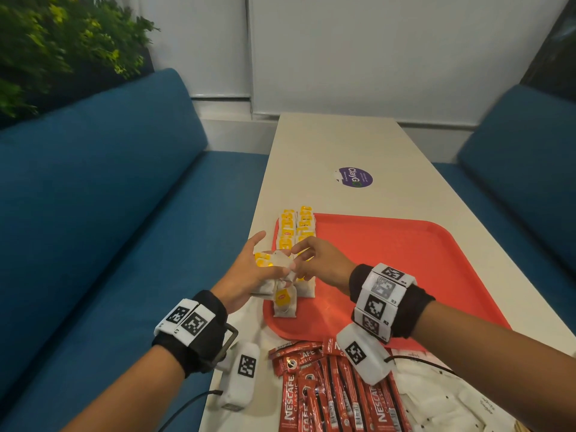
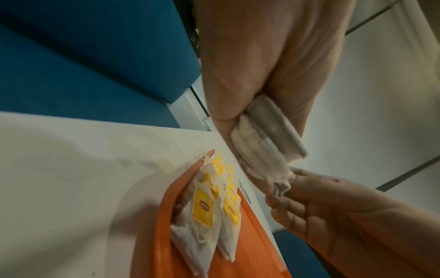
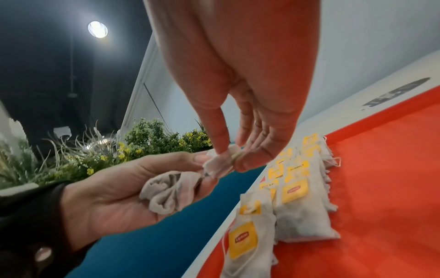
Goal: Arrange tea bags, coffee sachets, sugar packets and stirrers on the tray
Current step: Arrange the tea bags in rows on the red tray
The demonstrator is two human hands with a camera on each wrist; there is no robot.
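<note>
Two hands are meeting above the tray's left edge: the left hand is cupping a bunch of tea bags, the right hand pinching one bag's end. Tray bags are lying in two rows, long axes running along that edge.

tea bags rowed on tray
</note>
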